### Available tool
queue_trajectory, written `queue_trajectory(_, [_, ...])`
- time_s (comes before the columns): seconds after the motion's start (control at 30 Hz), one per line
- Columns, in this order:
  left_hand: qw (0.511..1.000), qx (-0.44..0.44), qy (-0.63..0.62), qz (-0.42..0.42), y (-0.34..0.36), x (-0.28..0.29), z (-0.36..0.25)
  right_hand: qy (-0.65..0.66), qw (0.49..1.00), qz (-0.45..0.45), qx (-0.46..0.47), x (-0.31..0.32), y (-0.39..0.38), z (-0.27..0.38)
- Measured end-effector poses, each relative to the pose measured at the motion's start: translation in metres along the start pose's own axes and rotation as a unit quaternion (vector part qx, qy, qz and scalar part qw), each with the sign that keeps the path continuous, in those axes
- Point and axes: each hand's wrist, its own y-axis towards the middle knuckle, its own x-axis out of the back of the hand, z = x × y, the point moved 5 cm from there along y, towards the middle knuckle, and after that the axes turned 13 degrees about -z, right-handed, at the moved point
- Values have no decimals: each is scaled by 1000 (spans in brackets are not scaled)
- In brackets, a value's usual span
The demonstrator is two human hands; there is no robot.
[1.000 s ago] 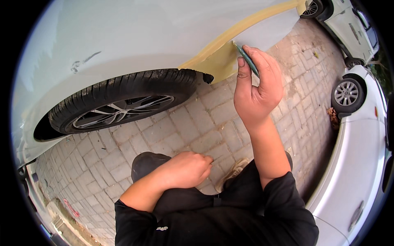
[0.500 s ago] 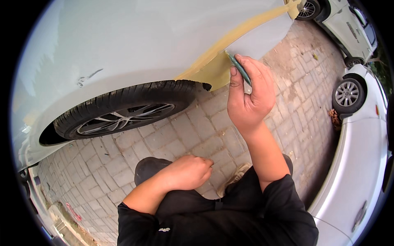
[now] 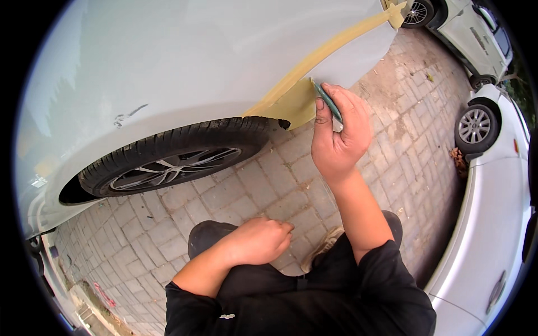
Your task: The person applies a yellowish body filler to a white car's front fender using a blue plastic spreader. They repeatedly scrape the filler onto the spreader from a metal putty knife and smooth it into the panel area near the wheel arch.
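My right hand (image 3: 344,131) grips a thin green spreader (image 3: 329,103) between thumb and fingers, seen nearly edge-on. Its upper tip meets the right border of a smooth yellow patch (image 3: 291,106) of what looks like filler on the pale car's lower panel, just past the wheel. A strip of yellow masking tape (image 3: 325,50) runs along the upper side of this patch and of a light grey area (image 3: 358,53) to its right. My left hand (image 3: 260,241) rests by my left knee with its fingers curled; whatever they hold, if anything, is hidden.
The car's black tyre (image 3: 179,154) stands left of the patch, and a dark scuff (image 3: 130,116) marks the body above it. Paving bricks (image 3: 224,190) cover the ground. A silver car (image 3: 487,224) is close on my right, and a white vehicle (image 3: 468,33) stands at far right.
The car and its wheel sit slightly lower in view. My right hand with the spreader has shifted slightly down in the picture, its tip still at the yellow patch's border. The left hand stays by the knee.
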Motion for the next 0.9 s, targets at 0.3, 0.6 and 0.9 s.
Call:
queue_trajectory(0.3, [1000,2,2,-5,0,2,-1,115,975,180,56,-4,-34,30])
queue_trajectory(0.6, [1000,-2,-6,-7,-1,0,-2,7,998,31,-54,3,-36,-13])
queue_trajectory(0.9, [1000,6,-5,-10,2,1,-2,167,923,315,-147,8,-76,-3])
